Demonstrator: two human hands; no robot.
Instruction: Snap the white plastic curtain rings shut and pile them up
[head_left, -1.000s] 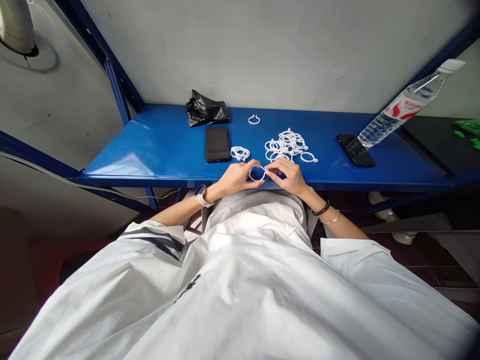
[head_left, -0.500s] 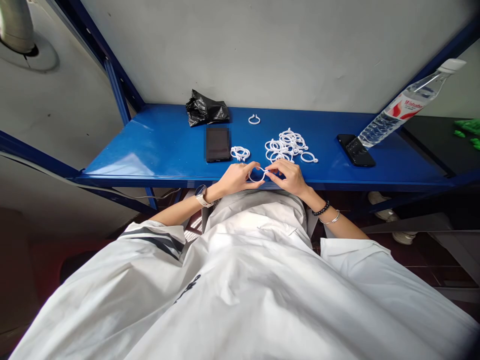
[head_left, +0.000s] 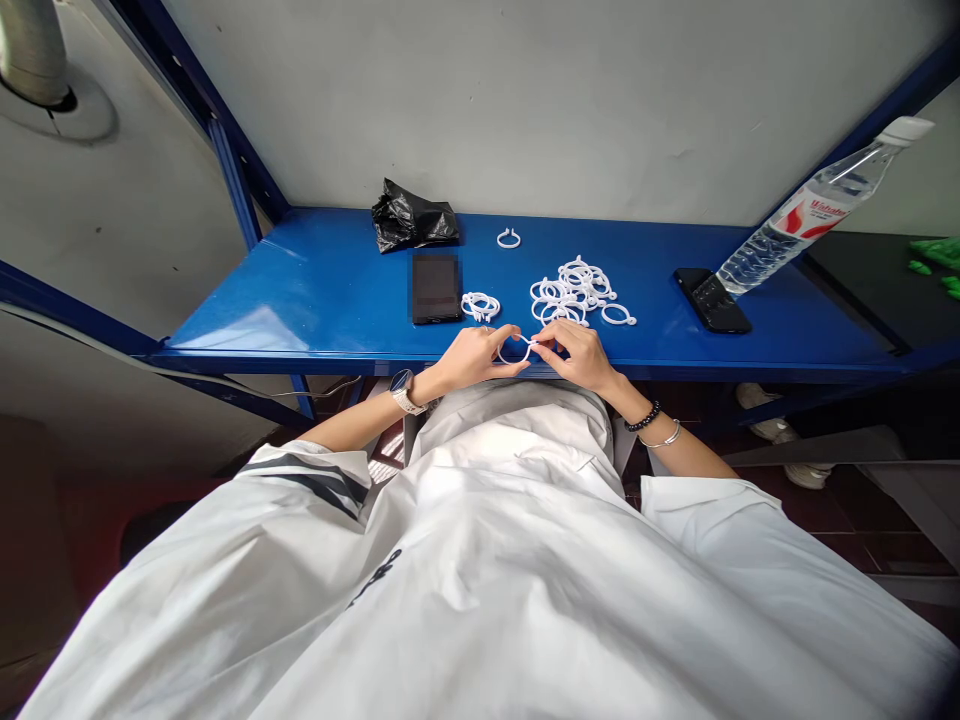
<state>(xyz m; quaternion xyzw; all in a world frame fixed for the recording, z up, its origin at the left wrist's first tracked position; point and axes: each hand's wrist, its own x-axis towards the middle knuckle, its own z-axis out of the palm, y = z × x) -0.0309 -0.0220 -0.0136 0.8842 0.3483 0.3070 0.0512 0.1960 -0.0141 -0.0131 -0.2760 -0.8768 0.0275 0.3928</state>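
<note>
Both hands hold one white plastic ring (head_left: 514, 361) at the front edge of the blue shelf (head_left: 330, 290). My left hand (head_left: 474, 357) is closed on the ring's left side, thumb below and fingers above. At its right side, the fingertips of my right hand (head_left: 576, 352) pinch the small ends of the ring. Just beyond my left hand lies a small stack of white rings (head_left: 480, 306). A loose heap of similar rings (head_left: 574, 288) is beyond my right hand, with one ring (head_left: 618, 315) at its right. Another single ring (head_left: 508, 238) sits farther back.
Left of the small stack is a dark flat device (head_left: 436, 288), with a crumpled black plastic bag (head_left: 412, 218) behind it. To the right, a black phone (head_left: 712, 300) lies beside a standing water bottle (head_left: 806, 215). A grey wall (head_left: 480, 110) rises behind the shelf.
The gap between the pinched ends of the held ring looks slightly different. Both hands stay in nearly the same place, and the other rings have not moved.
</note>
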